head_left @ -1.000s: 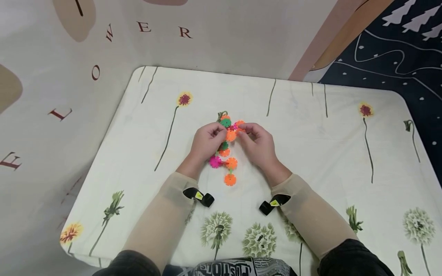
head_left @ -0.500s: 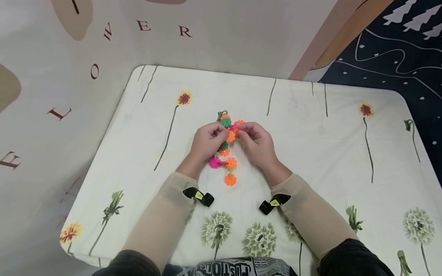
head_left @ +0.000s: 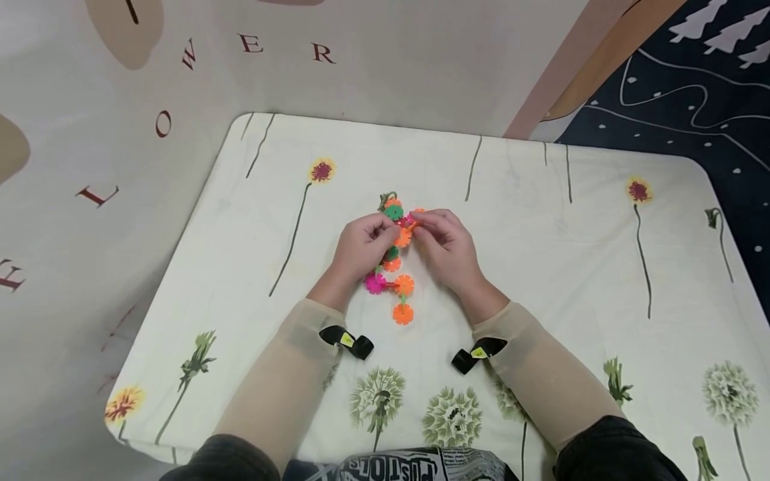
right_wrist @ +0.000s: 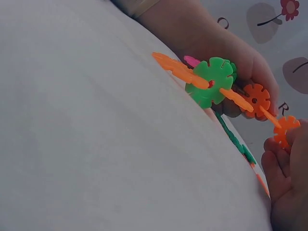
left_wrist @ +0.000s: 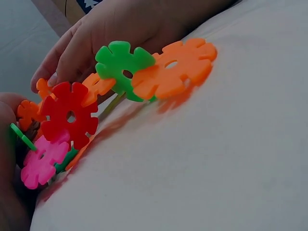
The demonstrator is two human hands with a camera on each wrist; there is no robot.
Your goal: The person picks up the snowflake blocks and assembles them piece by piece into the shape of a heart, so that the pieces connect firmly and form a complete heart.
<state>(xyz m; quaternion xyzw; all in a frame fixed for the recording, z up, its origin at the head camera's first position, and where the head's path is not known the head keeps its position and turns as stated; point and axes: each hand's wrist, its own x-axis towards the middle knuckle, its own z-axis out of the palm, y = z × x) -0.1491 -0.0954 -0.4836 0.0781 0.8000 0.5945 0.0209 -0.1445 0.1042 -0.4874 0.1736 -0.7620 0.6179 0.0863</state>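
A chain of slotted plastic flower discs, in orange, green, pink and red, runs between and below my hands in the head view. My left hand (head_left: 363, 244) pinches the chain at an orange disc (head_left: 402, 236). Facing it, my right hand (head_left: 448, 247) pinches another orange disc (right_wrist: 286, 130) between thumb and fingers, its edge close to a joining orange piece. Whether these two are slotted together I cannot tell. Below hang a pink disc (head_left: 375, 283) and a lower orange disc (head_left: 403, 314). A green disc (head_left: 394, 212) lies above the left fingertips. In the left wrist view a red disc (left_wrist: 70, 116) shows.
The white tablecloth (head_left: 541, 267) has printed flowers and stems. A pale wall with letters (head_left: 252, 43) stands behind the table, and a dark patterned panel (head_left: 680, 100) is at the right. Both wrists carry small black cameras (head_left: 363, 347).
My right fingers have shifted slightly and cover more of the orange disc there. The left hand stays in place, and the lower discs barely move.
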